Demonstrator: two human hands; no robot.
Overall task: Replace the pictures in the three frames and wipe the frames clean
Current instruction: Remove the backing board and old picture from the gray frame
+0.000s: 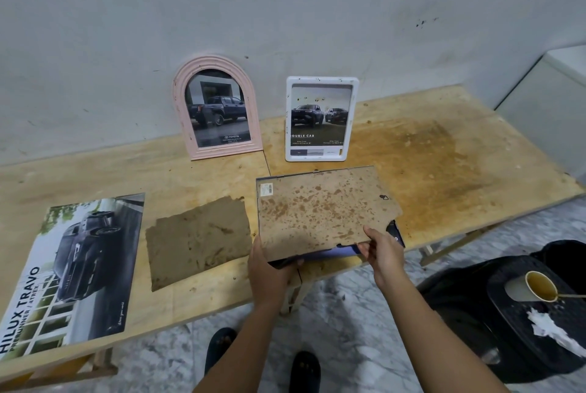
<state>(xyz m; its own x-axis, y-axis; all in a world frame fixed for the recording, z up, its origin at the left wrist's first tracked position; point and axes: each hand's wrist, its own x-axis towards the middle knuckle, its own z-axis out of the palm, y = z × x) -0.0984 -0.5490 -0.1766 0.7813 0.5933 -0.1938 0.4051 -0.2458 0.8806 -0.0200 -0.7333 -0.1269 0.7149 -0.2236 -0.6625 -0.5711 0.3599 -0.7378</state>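
A large dark frame lies face down at the table's front edge, its stained brown backing board facing up. My left hand grips the frame's near edge from below. My right hand pinches the near right corner of the board, where a picture's edge shows beneath. A pink arched frame and a white rectangular frame, both holding truck pictures, lean on the wall. A Hilux poster lies flat at the left.
A dirty brown cloth lies on the plywood table between the poster and the large frame. A black bin with a paper cup and white scraps stands on the floor at right. My feet are under the table edge.
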